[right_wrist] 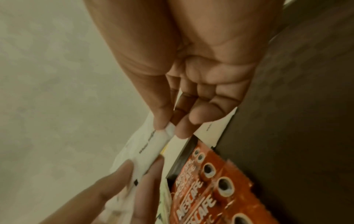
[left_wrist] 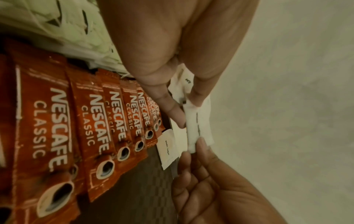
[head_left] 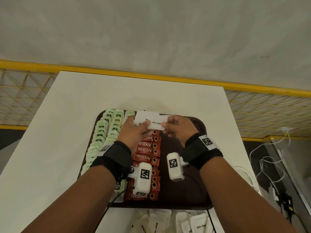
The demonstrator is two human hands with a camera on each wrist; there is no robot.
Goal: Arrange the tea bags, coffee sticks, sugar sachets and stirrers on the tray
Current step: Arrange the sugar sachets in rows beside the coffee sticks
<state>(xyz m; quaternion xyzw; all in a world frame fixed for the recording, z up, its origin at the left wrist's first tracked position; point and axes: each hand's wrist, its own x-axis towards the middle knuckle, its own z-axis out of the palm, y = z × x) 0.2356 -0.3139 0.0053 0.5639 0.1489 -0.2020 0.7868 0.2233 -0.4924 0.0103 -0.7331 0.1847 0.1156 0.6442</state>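
Observation:
Over the far end of the brown tray (head_left: pixel 185 190) my left hand (head_left: pixel 138 125) grips a small bundle of white sugar sachets (head_left: pixel 148 117). My right hand (head_left: pixel 165 127) pinches the right end of the front sachet (head_left: pixel 157 123) between thumb and forefinger. The right wrist view shows that pinch (right_wrist: pixel 169 128) on the sachet (right_wrist: pixel 153 145), with the left hand's fingers (right_wrist: pixel 124 181) on its other end. Another sachet (left_wrist: pixel 168 147) lies on the tray under my hands. Red coffee sticks (head_left: pixel 146 150) fill a middle column. Green tea bags (head_left: pixel 101 132) fill the left columns.
The tray's right half (head_left: pixel 193 132) is bare brown surface. Several more sugar sachets (head_left: pixel 168 222) lie on the white table (head_left: pixel 67 115) at its near edge. A clear container (head_left: pixel 245 175) stands right of the tray. White cables (head_left: pixel 269 162) hang off the table's right side.

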